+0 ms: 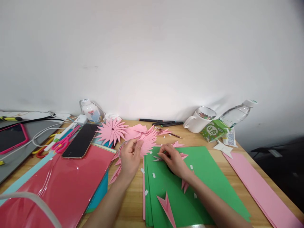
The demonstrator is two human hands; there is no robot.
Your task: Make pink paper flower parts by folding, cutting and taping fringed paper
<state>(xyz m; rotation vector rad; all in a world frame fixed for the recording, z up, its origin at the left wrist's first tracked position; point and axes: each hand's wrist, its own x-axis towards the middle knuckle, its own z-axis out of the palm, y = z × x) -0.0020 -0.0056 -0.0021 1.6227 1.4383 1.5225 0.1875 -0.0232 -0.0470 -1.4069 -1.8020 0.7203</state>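
My left hand (130, 156) is closed around what looks like a clear roll of tape (120, 148), of which only a curved edge shows. My right hand (173, 160) is pinched above a stack of green paper (171, 202); whatever its fingertips hold is too small to make out. Beside those fingertips lies a pale pointed piece (156, 158). A folded pink paper piece (167, 207) rests lower on the green stack, and several others lie partly under my right arm. Beyond my left hand spreads a pleated pink paper fan (147, 142). Small white scraps (154, 175) dot the green sheets.
To the left are a pink paper pinwheel (113, 130), a black phone (80, 142), pink scissors (64, 142) and a red folder (66, 180). Markers (163, 123) lie along the wall. A white mug (198, 120), a bottle (237, 112) and pink strips (258, 186) stand or lie rightward.
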